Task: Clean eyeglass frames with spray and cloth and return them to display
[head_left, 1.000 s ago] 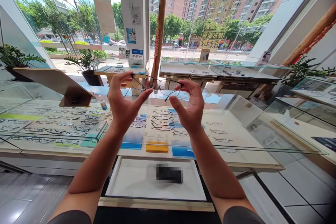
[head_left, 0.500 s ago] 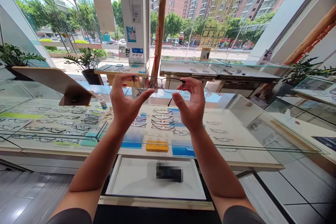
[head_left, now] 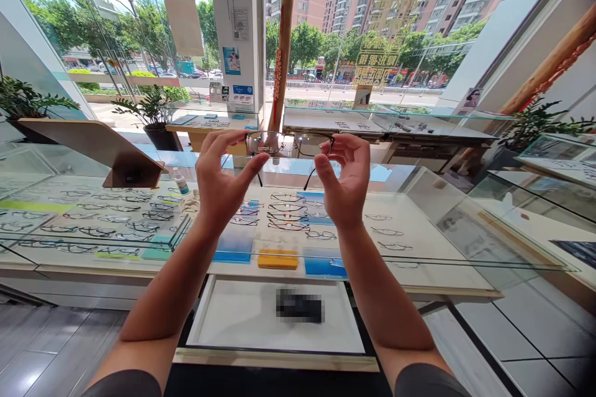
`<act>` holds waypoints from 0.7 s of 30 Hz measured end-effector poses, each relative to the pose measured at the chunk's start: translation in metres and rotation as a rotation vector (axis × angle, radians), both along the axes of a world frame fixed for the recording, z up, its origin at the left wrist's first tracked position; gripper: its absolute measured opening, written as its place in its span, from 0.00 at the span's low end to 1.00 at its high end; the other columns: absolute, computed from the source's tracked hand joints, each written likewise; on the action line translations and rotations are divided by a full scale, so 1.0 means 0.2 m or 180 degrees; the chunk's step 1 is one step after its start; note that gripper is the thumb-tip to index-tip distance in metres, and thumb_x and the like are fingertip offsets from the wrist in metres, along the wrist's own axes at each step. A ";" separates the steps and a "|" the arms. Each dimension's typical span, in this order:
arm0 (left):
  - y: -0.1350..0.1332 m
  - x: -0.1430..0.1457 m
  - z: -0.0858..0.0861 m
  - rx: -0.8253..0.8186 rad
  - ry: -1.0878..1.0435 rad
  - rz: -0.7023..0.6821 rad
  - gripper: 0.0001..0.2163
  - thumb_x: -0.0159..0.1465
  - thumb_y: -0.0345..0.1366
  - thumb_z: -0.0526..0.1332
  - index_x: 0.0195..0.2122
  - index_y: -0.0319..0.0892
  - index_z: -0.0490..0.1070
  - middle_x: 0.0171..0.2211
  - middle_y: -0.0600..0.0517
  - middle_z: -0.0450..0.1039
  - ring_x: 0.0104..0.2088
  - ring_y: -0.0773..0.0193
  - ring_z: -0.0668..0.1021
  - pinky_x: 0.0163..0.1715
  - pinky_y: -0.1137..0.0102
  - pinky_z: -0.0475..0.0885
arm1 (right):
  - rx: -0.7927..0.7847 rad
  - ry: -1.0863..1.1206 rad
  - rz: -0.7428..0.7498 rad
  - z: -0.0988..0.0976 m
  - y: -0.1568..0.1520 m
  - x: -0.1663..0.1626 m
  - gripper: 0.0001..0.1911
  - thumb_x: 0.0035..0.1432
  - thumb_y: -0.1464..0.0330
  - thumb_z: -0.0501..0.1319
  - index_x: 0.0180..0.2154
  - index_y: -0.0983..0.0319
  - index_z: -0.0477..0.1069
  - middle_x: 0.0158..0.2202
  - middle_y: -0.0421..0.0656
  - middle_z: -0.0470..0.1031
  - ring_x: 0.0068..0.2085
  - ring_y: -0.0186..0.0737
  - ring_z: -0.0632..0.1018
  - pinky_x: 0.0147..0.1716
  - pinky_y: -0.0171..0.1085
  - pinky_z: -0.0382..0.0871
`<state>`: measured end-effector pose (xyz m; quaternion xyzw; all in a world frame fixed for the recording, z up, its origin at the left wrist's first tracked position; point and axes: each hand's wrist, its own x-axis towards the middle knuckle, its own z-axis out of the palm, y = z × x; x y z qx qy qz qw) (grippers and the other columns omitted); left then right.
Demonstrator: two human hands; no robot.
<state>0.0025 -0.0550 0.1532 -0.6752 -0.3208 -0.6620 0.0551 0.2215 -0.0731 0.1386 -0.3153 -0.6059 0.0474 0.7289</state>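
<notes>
A pair of dark-rimmed eyeglasses (head_left: 313,135) is held up above the glass counter, lenses side by side and temples hanging down toward me. My left hand (head_left: 223,177) pinches the left end of the frame between thumb and fingers. At the other end, my right hand (head_left: 345,180) grips the right side the same way. Small print shows on the left lens. Below the hands, several more eyeglasses (head_left: 287,217) lie in a column inside the display case.
The glass display case (head_left: 400,273) spans the width before me. A white drawer (head_left: 233,316) with a blurred black object (head_left: 300,307) juts out below. A yellow case (head_left: 277,259), a small spray bottle (head_left: 180,180) and a tilted wooden-backed stand (head_left: 93,142) are around.
The eyeglasses have shifted slightly to the right and tilted, so both temples now show below the lenses. My right hand moved a little to the right.
</notes>
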 end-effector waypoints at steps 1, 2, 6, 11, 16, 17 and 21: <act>0.00 0.00 0.00 -0.0021 0.0001 -0.0023 0.21 0.67 0.54 0.74 0.55 0.49 0.81 0.50 0.48 0.82 0.52 0.53 0.82 0.55 0.56 0.79 | 0.0011 -0.0008 -0.0060 0.00 0.00 0.00 0.21 0.68 0.54 0.69 0.56 0.54 0.67 0.50 0.46 0.78 0.52 0.47 0.81 0.56 0.49 0.76; 0.00 0.00 0.00 -0.0050 0.0000 -0.0052 0.21 0.67 0.54 0.74 0.55 0.49 0.81 0.51 0.48 0.83 0.52 0.53 0.82 0.56 0.56 0.79 | 0.0030 -0.0014 -0.0130 0.00 -0.01 -0.01 0.22 0.67 0.54 0.69 0.56 0.53 0.67 0.51 0.47 0.78 0.52 0.47 0.81 0.56 0.49 0.76; 0.02 -0.01 -0.01 -0.0207 0.0037 -0.0088 0.23 0.67 0.56 0.72 0.57 0.49 0.81 0.52 0.47 0.84 0.52 0.53 0.83 0.53 0.56 0.79 | 0.0140 -0.0020 -0.0353 0.00 -0.02 -0.01 0.23 0.67 0.53 0.69 0.57 0.53 0.68 0.53 0.48 0.79 0.55 0.50 0.80 0.59 0.52 0.75; 0.07 0.00 -0.04 -0.0316 -0.0050 -0.0191 0.25 0.67 0.58 0.71 0.59 0.49 0.80 0.53 0.46 0.85 0.52 0.53 0.85 0.48 0.57 0.81 | 0.0214 -0.0101 -0.0502 -0.01 -0.02 -0.02 0.24 0.68 0.53 0.69 0.59 0.53 0.70 0.55 0.49 0.79 0.57 0.53 0.80 0.61 0.56 0.75; 0.09 0.01 -0.06 -0.0406 -0.0147 -0.0254 0.25 0.67 0.57 0.72 0.58 0.49 0.80 0.54 0.45 0.85 0.51 0.54 0.85 0.49 0.57 0.81 | 0.0300 -0.0062 -0.0476 -0.02 -0.02 -0.01 0.22 0.68 0.54 0.70 0.58 0.54 0.72 0.54 0.49 0.80 0.57 0.53 0.81 0.61 0.55 0.76; 0.09 0.01 -0.06 -0.0411 -0.0157 -0.0268 0.25 0.67 0.57 0.72 0.58 0.49 0.80 0.53 0.45 0.85 0.51 0.54 0.85 0.49 0.57 0.81 | 0.0281 -0.0065 -0.0492 -0.02 -0.02 -0.01 0.23 0.68 0.53 0.70 0.58 0.54 0.71 0.54 0.49 0.79 0.57 0.53 0.81 0.61 0.56 0.76; 0.09 0.01 -0.06 -0.0413 -0.0175 -0.0264 0.25 0.66 0.58 0.73 0.57 0.49 0.81 0.53 0.46 0.85 0.52 0.53 0.85 0.49 0.57 0.80 | 0.0152 -0.0080 -0.0562 -0.02 -0.02 -0.01 0.24 0.69 0.50 0.69 0.59 0.53 0.71 0.56 0.49 0.79 0.58 0.54 0.81 0.62 0.58 0.75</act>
